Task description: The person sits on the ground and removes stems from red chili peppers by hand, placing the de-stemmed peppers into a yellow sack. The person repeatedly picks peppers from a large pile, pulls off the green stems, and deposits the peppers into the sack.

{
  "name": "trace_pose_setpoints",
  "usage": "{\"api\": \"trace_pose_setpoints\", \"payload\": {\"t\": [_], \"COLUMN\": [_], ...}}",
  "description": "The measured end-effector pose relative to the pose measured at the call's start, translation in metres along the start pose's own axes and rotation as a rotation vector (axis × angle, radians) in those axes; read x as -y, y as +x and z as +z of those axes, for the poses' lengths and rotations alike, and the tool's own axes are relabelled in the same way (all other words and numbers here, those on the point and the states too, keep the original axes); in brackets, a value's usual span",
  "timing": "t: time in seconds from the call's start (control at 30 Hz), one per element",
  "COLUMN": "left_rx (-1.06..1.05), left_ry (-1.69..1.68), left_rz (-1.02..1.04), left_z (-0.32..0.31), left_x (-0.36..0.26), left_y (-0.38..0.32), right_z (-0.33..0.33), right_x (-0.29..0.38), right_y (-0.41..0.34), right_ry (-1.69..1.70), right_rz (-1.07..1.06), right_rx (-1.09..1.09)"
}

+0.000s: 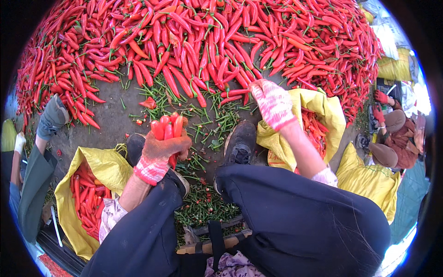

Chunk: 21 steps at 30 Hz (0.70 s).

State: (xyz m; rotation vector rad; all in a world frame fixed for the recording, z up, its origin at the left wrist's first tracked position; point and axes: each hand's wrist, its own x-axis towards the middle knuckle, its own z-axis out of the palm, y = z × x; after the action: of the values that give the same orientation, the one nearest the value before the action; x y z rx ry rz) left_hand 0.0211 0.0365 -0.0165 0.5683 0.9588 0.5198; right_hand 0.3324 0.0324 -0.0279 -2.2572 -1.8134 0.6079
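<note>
My left hand (155,152), in a pink and white knit glove stained brown at the fingers, grips several red chili peppers (168,130) above the gap between my legs. My right hand (271,104), gloved alike, reaches to the near edge of a large heap of red chili peppers (187,48). Its fingertips are drawn together beside a few peppers; whether one is pinched there is hard to see. Cut green stems (207,128) litter the ground between the hands and the heap. Under my right forearm stands an open yellow woven sack (334,114) holding red peppers (313,128).
Left of my leg, another open yellow sack (104,166) contains red peppers (86,204). A bulging yellow sack (367,180) lies at right, near a seated person (398,138) in red gloves. Another person's shoe (52,117) rests by the heap's left edge. My shoes (238,142) flank the stems.
</note>
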Motion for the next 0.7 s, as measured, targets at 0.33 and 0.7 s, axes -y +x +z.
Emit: {"api": "trace_pose_setpoints", "payload": {"t": [0.33, 0.7], "left_rx": [-0.03, 0.027], "left_ry": [0.042, 0.354], "left_rz": [0.138, 0.15], "left_z": [-0.002, -0.006], "left_x": [0.021, 0.018], "left_y": [0.005, 0.003], "right_z": [0.057, 0.0], "right_x": [-0.001, 0.089], "right_y": [0.008, -0.023], "right_ry": [-0.064, 0.276], "right_rz": [0.03, -0.807], "right_rx": [0.235, 0.084]}}
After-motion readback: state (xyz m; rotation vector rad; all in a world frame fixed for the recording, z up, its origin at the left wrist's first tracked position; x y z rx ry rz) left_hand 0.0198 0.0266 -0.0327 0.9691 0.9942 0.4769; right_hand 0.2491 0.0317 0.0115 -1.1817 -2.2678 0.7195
